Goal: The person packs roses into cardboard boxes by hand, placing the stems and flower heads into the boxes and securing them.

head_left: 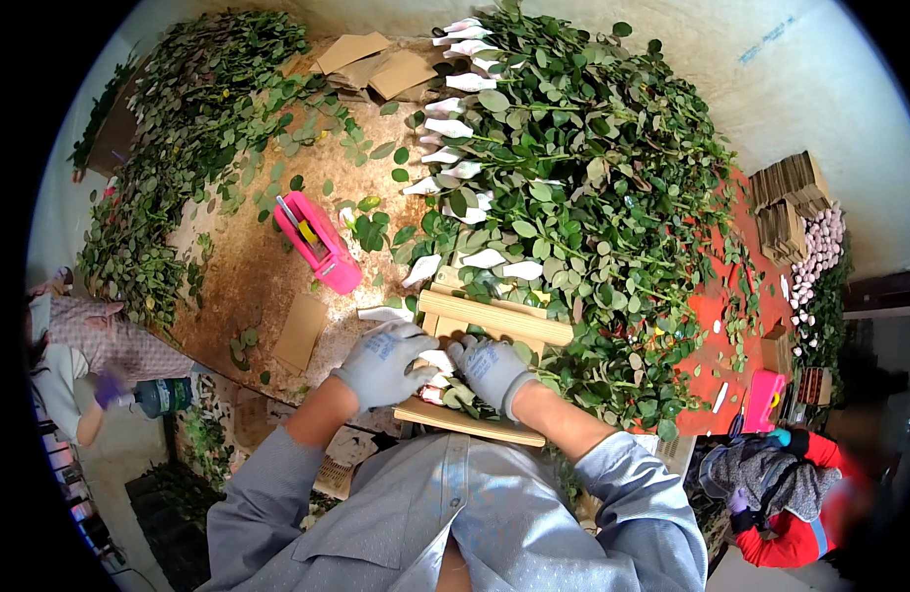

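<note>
Both my hands wear pale grey gloves and meet over a wooden stand [504,318] with ridged slats, close to my body. My left hand [384,365] curls its fingers about a white-sleeved rose head [438,363]. Just right of it, my right hand [492,371] is closed with fingertips bent down among the stems; what they pinch is hidden. Below the hands, green leaves and a reddish-white piece [432,394] lie in the stand, above its near slat [470,422]. More white-sleeved rose heads [485,259] lie just beyond the stand.
A pink tape dispenser [329,259] and a cardboard piece [301,333] lie on the brown table [233,296]. Leafy rose stems [593,168] heap at right, others [169,148] at far left. Cardboard sheets [381,67] lie at the back. Co-workers stand at both sides.
</note>
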{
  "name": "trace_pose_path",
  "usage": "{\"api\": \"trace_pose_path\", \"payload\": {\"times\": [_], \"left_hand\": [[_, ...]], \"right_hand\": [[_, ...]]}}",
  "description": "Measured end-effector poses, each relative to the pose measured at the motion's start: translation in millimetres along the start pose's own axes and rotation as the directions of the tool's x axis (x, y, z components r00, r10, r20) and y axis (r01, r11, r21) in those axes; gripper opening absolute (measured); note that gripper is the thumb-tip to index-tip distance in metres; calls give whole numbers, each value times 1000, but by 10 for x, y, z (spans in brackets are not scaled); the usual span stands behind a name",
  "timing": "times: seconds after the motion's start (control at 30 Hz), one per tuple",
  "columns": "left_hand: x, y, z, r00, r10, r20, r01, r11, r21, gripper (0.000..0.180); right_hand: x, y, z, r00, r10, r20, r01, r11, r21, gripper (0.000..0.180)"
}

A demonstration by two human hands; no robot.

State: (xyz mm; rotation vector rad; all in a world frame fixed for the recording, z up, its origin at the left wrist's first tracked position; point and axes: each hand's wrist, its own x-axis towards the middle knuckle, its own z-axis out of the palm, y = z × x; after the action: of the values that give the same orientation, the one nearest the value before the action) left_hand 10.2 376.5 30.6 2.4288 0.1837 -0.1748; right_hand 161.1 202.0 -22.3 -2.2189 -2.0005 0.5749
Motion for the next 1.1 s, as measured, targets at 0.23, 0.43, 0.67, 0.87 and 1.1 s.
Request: {"api": "trace_pose_path", "payload": {"times": [0.23,0.43,0.67,0.87,1.1], "left_hand": [[126,-325,270,992,-14,123,-32,932,361,16],[12,-409,84,990,-133,38,112,933,342,17],[-158,-127,-519,933,-258,251,174,934,313,58],[-332,339,-74,935,98,341,-151,980,131,66],[-203,319,87,913,-2,408,-107,964,245,64]], "right_hand": [[61,-12,-97,983,86,159,-91,995,27,34],[57,-11,-138,984,88,156,-97,994,48,34],[9,-31,-43,995,-4,101,3,1000,6,38],[48,-122,-146,976,36,214,-44,999,31,44],[-68,-238,-413,993,-12,116,25,993,-112,46]]}}
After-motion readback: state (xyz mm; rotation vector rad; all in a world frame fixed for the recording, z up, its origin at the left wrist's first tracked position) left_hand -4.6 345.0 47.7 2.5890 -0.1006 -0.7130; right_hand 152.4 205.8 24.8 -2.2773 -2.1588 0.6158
